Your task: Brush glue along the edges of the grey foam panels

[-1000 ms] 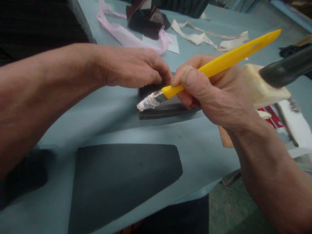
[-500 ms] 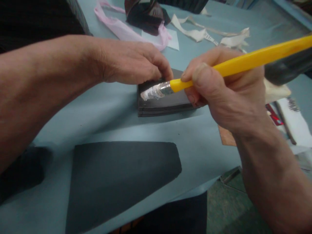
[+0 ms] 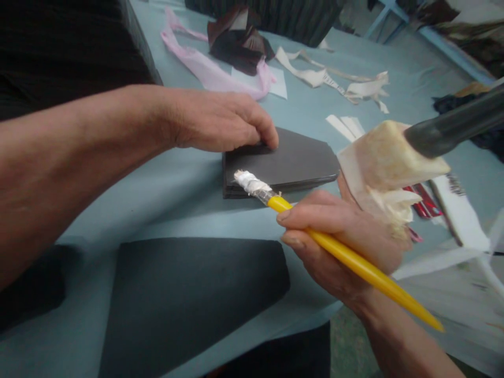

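My right hand (image 3: 338, 236) is closed around the yellow handle of a brush (image 3: 354, 257), whose bristle end is caked in white. The brush tip sits over the near left edge of a stack of dark grey, tapered pieces (image 3: 303, 157); whether it touches is hard to tell. My left hand (image 3: 224, 121) bears on the far left part of the stack, fingers curled together with the tips on the top piece; its thumb is hidden. Nearer to me, a larger dark tapered piece (image 3: 197, 294) lies flat on the blue-grey table covering (image 3: 169, 210).
A cream, crusted block (image 3: 386, 152) with a dark rod (image 3: 457, 123) stands right of the stack. Pink cloth (image 3: 192, 60), brown scraps (image 3: 240, 42) and cream strips (image 3: 307, 73) lie behind. Tall dark piles (image 3: 66, 52) rise at far left and at the back (image 3: 275, 18).
My right hand has come down and toward me, turning the brush so its handle now points to the lower right. My left hand stays on the stack. The view has tilted slightly upward.
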Demonstrator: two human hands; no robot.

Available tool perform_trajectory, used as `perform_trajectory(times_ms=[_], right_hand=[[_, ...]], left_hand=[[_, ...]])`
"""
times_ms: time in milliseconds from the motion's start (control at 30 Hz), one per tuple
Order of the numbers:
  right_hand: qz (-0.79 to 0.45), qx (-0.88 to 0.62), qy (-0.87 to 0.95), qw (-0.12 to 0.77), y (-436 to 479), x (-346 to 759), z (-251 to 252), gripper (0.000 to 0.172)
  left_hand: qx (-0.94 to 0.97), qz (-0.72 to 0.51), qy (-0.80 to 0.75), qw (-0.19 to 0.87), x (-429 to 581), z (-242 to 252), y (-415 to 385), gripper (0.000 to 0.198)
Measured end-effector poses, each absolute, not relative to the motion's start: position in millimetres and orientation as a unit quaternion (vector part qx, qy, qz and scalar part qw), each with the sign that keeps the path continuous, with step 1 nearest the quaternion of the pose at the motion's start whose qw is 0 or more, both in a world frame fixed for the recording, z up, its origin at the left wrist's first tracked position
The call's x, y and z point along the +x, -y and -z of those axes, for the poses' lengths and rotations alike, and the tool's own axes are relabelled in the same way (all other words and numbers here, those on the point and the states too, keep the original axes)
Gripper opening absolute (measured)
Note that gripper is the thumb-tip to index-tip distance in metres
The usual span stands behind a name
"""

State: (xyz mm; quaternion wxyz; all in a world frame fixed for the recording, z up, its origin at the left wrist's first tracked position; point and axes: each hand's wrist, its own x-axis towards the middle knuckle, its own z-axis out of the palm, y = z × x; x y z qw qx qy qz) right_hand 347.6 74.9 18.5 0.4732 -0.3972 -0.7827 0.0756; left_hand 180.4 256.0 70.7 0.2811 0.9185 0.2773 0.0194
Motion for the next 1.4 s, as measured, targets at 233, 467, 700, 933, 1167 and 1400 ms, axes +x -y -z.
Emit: perform_trajectory(times_ms=[233, 467, 700, 933, 1167, 1400], right_hand=[[-0.028, -0.405, 0.810, 0.423, -68, 336, -23, 0.005], [-0.001, -0.391, 0.821, 0.415, -71, 336, -19, 0.010], [0.004, -0.417, 0.805, 0.422, -63, 343, -20, 0.009], [0.013, -0.406, 0.827, 0.389, -67, 334, -25, 0.005], [0.013, -0.408, 0.828, 0.385, -68, 340, -22, 0.003], [0.014, -0.428, 0.814, 0.391, -63, 332, -28, 0.005]], left_hand=[[0.924, -0.039, -0.237, 0.298, 178, -61, -264, 0.047], [0.926, -0.036, -0.239, 0.290, 179, -61, -263, 0.048], [0.920, -0.028, -0.268, 0.284, 182, -63, -260, 0.048], [0.919, -0.021, -0.279, 0.278, 183, -65, -259, 0.048], [0.929, -0.039, -0.239, 0.281, 181, -58, -268, 0.047], [0.926, -0.047, -0.233, 0.293, 177, -59, -266, 0.045]])
